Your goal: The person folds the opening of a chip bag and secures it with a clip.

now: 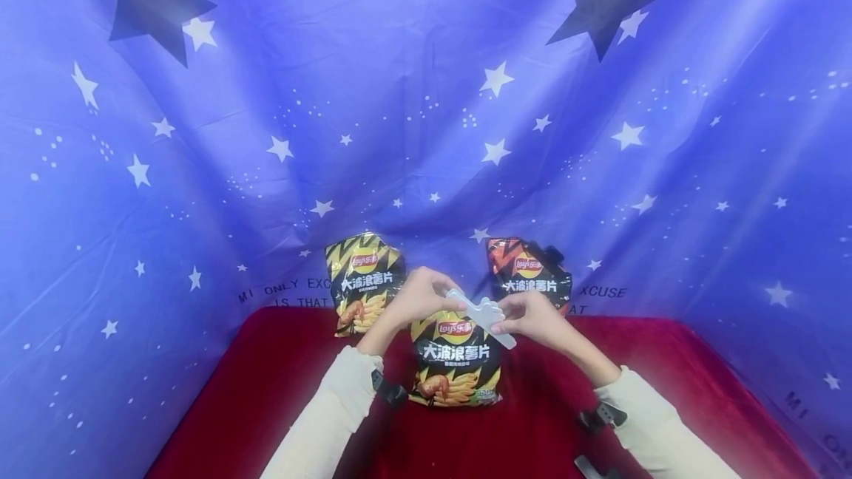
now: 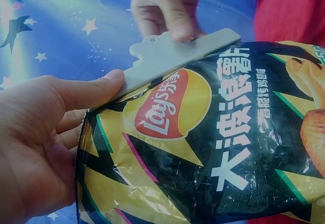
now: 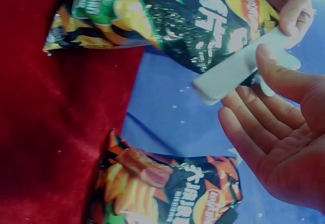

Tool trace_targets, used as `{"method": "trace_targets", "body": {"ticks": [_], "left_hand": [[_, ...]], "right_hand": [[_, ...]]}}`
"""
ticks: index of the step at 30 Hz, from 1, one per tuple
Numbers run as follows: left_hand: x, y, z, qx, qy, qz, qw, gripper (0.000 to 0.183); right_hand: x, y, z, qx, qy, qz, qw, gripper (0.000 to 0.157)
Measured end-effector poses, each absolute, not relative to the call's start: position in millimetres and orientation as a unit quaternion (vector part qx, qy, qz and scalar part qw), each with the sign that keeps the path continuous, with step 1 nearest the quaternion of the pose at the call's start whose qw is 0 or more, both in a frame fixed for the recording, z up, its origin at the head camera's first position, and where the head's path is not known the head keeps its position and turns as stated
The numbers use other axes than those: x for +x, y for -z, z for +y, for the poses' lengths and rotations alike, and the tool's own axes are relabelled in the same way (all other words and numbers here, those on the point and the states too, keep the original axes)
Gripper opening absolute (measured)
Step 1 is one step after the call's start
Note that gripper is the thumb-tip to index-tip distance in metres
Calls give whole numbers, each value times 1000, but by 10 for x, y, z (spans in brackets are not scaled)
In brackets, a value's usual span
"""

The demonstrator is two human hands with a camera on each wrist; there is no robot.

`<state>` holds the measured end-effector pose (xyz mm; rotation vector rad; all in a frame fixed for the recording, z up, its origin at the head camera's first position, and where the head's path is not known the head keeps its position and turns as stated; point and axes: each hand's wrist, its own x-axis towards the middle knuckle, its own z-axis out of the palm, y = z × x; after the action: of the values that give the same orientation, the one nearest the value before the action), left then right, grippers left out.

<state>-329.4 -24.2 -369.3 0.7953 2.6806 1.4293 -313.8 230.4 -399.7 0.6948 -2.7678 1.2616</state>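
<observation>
A pale bag clip (image 1: 481, 312) with a wavy edge lies slantwise across the top of a black and yellow potato chip bag (image 1: 459, 372), which stands upright in the middle. My left hand (image 1: 426, 296) pinches the clip's end together with the bag's top corner; its thumb (image 2: 109, 82) lies on the clip and the other fingers go behind the bag. From the other side, my right hand (image 1: 532, 316) pinches the clip, thumb on its front in the right wrist view and fingers (image 3: 249, 127) extended behind it.
A second black and yellow chip bag (image 1: 364, 272) stands at the back left. At the back right, an orange and black bag (image 1: 526, 276) carries a black clip (image 1: 551, 256) on its top corner. A grey object (image 1: 587, 467) lies at the front of the red cloth (image 1: 665, 390). A starry blue curtain hangs behind.
</observation>
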Motion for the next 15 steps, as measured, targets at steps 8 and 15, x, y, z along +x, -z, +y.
{"method": "trace_targets", "body": {"ticks": [8, 15], "left_hand": [[-3254, 3667, -224, 231, -462, 856, 9, 15], [-3269, 3688, -232, 238, -466, 852, 11, 15]], "right_hand": [[-3128, 4105, 2307, 212, -442, -871, -16, 17], [-3125, 4091, 2305, 204, -451, -868, -26, 15]]}}
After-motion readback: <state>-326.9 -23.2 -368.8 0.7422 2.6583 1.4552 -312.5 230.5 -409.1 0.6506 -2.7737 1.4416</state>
